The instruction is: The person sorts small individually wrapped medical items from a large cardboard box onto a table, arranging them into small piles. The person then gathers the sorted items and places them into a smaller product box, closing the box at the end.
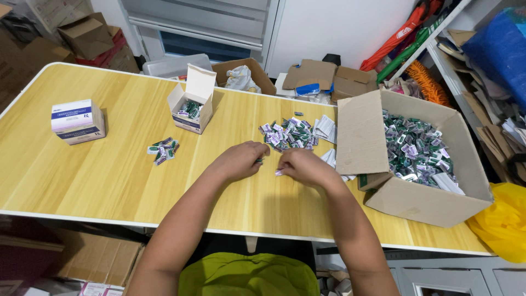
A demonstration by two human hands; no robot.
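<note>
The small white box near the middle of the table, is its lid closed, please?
No, the small white box stands with its lid flipped up, and small green packets show inside it.

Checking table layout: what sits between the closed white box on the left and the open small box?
Only bare tabletop lies between the closed white box and the open small box in the head view; the small vial cluster lies nearer the person.

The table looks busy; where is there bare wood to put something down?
The table is bare along the near edge, left of the left hand, below the closed white box and the small bundle of packets. It is crowded between the packet pile and the big cardboard box, by the right hand.
</note>
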